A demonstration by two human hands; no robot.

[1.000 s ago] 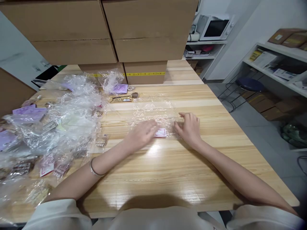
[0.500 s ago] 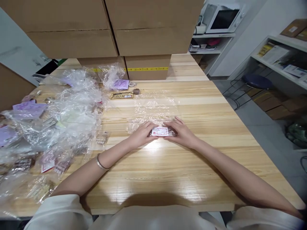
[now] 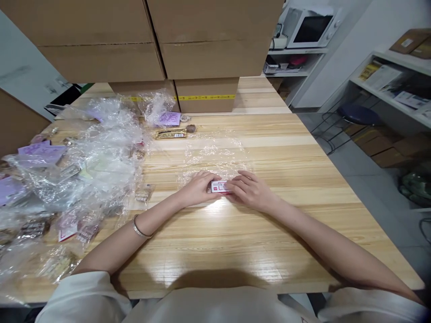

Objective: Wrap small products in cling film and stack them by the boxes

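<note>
labelled packet at center of frame, white and red label up, over wooden table, at near edge of clear plastic film. left hand, left of center, part closed, thumb and fingers around packet's left end. right hand, right of center, fingers loosely bent and laid over packet's right part; thumb hidden, can't tell if it grips. gold packet and small brown item upper center-left, purple card just behind them. heap of clear plastic bags fills left side, cardboard boxes across top.
</note>
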